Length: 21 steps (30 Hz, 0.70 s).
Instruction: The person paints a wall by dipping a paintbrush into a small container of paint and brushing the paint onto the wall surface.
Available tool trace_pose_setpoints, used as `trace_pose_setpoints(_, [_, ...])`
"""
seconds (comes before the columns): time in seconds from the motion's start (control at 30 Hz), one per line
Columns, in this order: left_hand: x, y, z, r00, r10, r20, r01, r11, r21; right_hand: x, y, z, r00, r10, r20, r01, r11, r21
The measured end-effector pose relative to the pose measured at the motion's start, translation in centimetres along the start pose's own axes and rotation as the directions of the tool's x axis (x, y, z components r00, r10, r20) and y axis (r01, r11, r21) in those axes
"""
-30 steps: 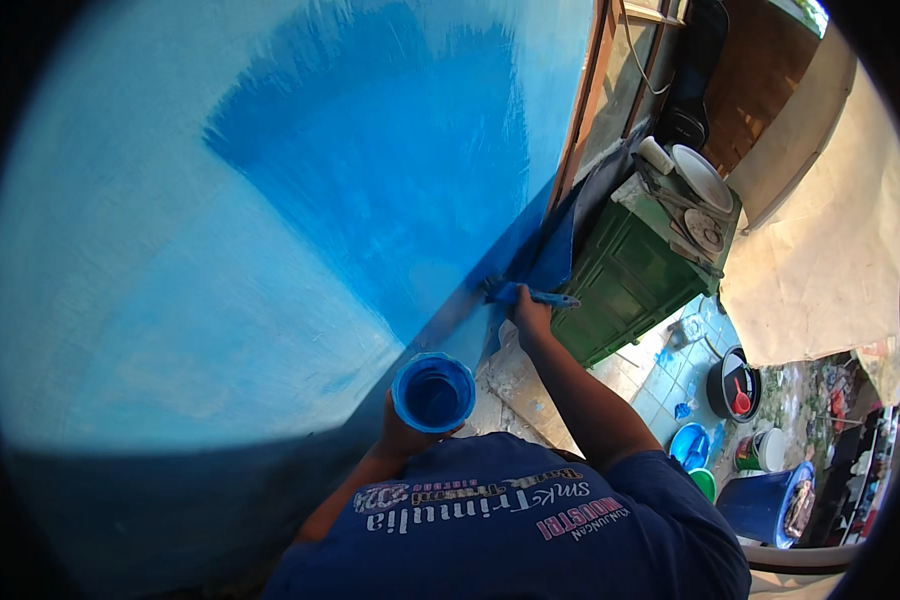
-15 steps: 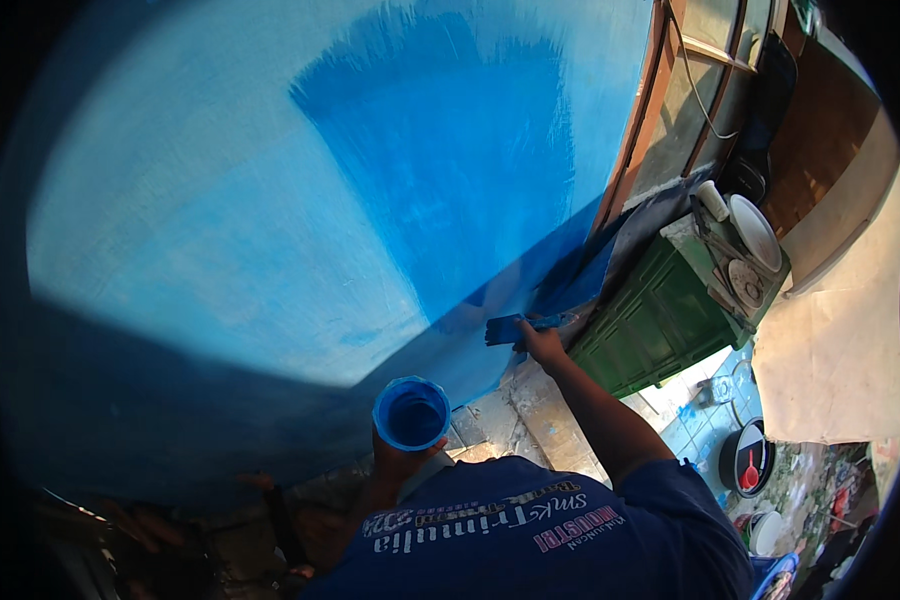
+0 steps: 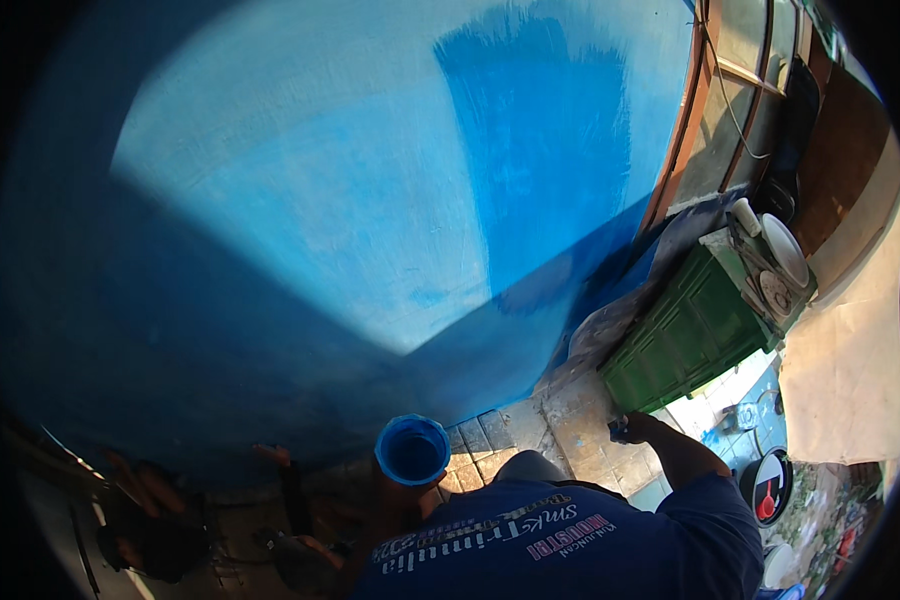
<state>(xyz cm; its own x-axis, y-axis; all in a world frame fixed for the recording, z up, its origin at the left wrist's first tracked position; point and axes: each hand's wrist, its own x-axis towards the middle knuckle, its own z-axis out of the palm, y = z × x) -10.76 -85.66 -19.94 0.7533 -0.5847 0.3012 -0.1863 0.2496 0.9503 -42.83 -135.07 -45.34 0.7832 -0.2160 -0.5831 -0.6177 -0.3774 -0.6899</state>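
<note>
My left hand holds up a round blue paint cup at chest level, its open top facing up and blue paint inside. My right hand is lowered over the tiled floor near the green bin, closed around a paintbrush, of which only a small dark blue end shows. In front of me stands a light blue wall. A fresh patch of deeper blue paint covers part of it, with ragged brush strokes along its top and sides.
To the right stands a green bin with a white plate and other items on top. Beyond it are a brown-framed window and a black basin with a red dipper. At lower left, another person's arm shows in shadow.
My right hand has moved down and back from the wall with the brush. My view has shifted, so the painted patch and bin sit farther right. The left hand still holds the cup.
</note>
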Motion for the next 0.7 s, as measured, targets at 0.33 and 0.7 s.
trace_pose_setpoints(0.33, [-7.1, 0.8, -1.3, 0.96, 0.009, -0.28, 0.038, 0.986, 0.163, -4.2, -50.1, -15.1, 0.073, -0.997, -0.04, 0.369, 0.064, -0.927])
trace_pose_setpoints(0.7, [-13.6, -3.8, 8.8, 0.714, 0.13, -0.688, 0.112, 0.948, 0.296, -1.5, -54.3, -19.0, -0.058, -0.914, 0.402, 0.129, -0.406, -0.905])
